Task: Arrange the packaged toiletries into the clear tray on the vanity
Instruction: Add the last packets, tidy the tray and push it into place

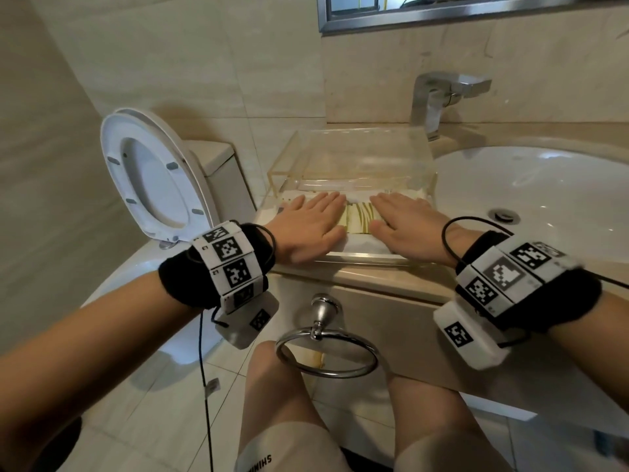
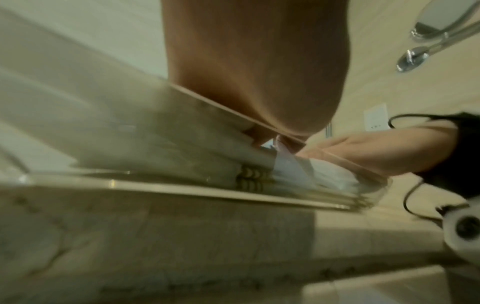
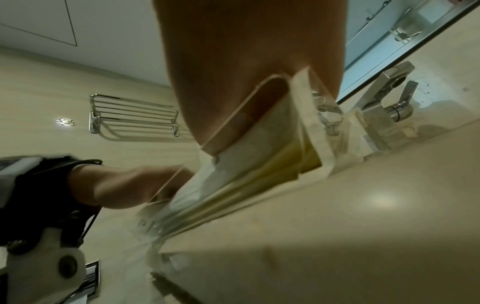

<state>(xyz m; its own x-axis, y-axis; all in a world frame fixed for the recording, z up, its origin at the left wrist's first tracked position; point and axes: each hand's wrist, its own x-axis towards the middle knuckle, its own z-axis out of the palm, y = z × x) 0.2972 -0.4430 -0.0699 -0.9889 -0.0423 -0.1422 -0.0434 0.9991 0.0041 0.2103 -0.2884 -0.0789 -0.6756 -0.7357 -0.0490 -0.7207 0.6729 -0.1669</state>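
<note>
A clear tray [image 1: 357, 144] stands on the beige vanity between the toilet and the basin. Flat white and yellow-striped toiletry packets [image 1: 359, 221] lie side by side in its near half. My left hand [image 1: 311, 219] lies flat, palm down, on the left packets with fingers straight. My right hand [image 1: 405, 221] lies flat on the right packets the same way. In the left wrist view the palm [image 2: 254, 72] sits above the stacked packets [image 2: 259, 174] behind the tray wall. In the right wrist view the palm [image 3: 233, 72] presses the packets [image 3: 259, 164]. The tray's far half holds nothing I can see.
A white basin [image 1: 544, 199] lies right of the tray, with a chrome tap [image 1: 439, 97] behind. An open toilet [image 1: 149, 172] stands at the left. A chrome towel ring [image 1: 326, 349] hangs on the vanity front below the tray. A mirror [image 1: 476, 5] hangs above.
</note>
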